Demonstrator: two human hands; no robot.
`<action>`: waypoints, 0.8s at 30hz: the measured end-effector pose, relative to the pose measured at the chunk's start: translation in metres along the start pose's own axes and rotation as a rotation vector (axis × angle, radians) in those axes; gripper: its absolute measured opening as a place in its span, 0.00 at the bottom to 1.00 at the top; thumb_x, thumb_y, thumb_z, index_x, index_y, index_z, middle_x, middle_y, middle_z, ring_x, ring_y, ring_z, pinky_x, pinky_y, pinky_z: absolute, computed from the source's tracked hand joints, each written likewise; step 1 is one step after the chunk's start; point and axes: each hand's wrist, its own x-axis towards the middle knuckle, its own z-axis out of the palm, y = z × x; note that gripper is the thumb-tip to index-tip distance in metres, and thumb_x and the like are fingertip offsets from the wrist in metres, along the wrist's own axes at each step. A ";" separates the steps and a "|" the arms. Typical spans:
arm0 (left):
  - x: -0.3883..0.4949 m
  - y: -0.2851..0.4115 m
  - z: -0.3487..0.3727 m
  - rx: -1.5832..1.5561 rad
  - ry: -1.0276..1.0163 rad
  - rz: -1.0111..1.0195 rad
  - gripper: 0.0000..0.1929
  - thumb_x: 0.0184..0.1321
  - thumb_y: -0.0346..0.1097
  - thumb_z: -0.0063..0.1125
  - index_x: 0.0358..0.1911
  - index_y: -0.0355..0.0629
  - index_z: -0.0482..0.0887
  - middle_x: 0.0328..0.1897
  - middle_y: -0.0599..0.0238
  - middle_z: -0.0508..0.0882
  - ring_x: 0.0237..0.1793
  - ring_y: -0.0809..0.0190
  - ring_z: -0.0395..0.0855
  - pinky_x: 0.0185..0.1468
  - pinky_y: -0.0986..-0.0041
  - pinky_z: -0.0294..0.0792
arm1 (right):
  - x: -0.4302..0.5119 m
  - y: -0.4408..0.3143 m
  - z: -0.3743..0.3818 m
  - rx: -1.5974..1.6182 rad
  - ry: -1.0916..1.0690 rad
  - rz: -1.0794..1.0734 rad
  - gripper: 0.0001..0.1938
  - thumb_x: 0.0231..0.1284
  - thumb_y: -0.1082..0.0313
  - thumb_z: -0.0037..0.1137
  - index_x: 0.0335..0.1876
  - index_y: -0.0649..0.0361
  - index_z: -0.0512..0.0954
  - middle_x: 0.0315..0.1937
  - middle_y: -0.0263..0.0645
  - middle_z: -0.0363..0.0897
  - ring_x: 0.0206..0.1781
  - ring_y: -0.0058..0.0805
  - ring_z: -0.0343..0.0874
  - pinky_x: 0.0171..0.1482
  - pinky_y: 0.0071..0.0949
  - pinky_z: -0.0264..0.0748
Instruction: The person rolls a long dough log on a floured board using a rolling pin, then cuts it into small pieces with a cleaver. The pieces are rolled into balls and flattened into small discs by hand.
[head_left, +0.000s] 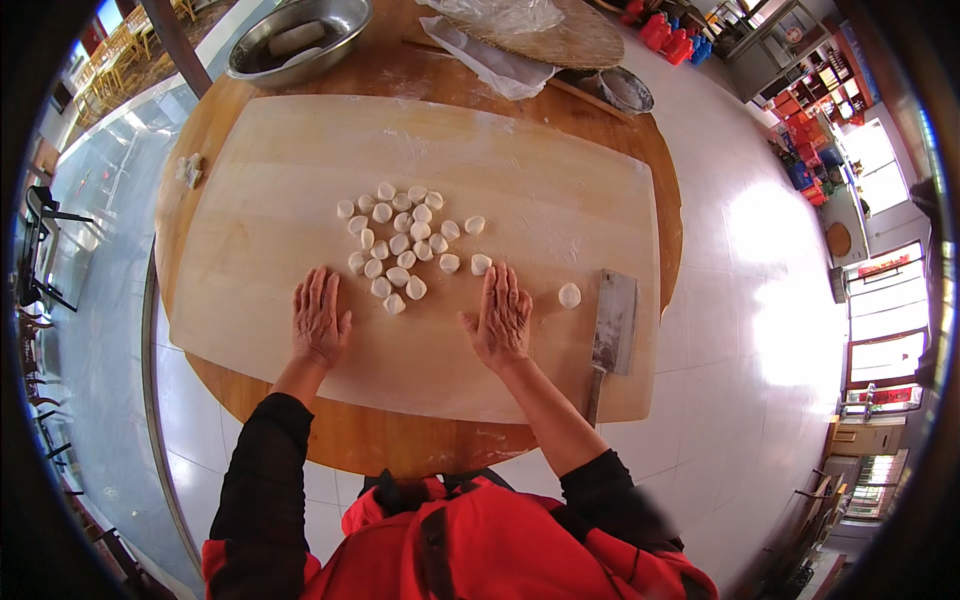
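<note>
Several small pieces of dough (400, 244) lie in a loose cluster on a pale wooden board (255, 165). My left hand (320, 319) is palm down on the board, left of the cluster, holding nothing. At the cluster's right, my right hand (499, 315) is also palm down and empty, its fingertips at a dough piece (481, 264); whether they touch it I cannot tell. One separate dough piece (569, 295) lies farther right, beside a cleaver (615, 322) with a floured blade, its handle towards me.
The board rests on a round wooden table (420, 442). At its far side are a metal basin (300, 45) with dough inside, a round woven tray (577, 37) with plastic film, a wooden stick (592, 101) and a floury bowl (626, 90). A dough scrap (190, 171) lies at the left edge.
</note>
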 end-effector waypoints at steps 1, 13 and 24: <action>-0.001 -0.002 0.001 -0.001 -0.006 -0.007 0.36 0.58 0.40 0.57 0.71 0.41 0.61 0.77 0.51 0.58 0.77 0.43 0.53 0.78 0.51 0.46 | 0.002 0.001 0.003 -0.006 0.032 -0.019 0.48 0.61 0.48 0.59 0.78 0.64 0.45 0.78 0.52 0.45 0.80 0.50 0.44 0.73 0.54 0.46; 0.002 -0.002 -0.003 -0.037 -0.061 -0.033 0.36 0.58 0.39 0.56 0.71 0.40 0.60 0.78 0.52 0.57 0.78 0.45 0.51 0.79 0.52 0.43 | 0.067 0.030 -0.004 0.064 0.044 -0.018 0.21 0.62 0.68 0.51 0.62 0.51 0.73 0.68 0.39 0.67 0.70 0.40 0.64 0.64 0.48 0.60; -0.002 -0.005 0.004 0.022 0.026 -0.001 0.36 0.58 0.37 0.55 0.71 0.41 0.60 0.77 0.51 0.58 0.76 0.43 0.54 0.78 0.50 0.46 | -0.022 -0.022 -0.045 0.046 -0.228 -0.104 0.27 0.51 0.55 0.66 0.55 0.59 0.73 0.55 0.44 0.69 0.60 0.44 0.68 0.57 0.46 0.65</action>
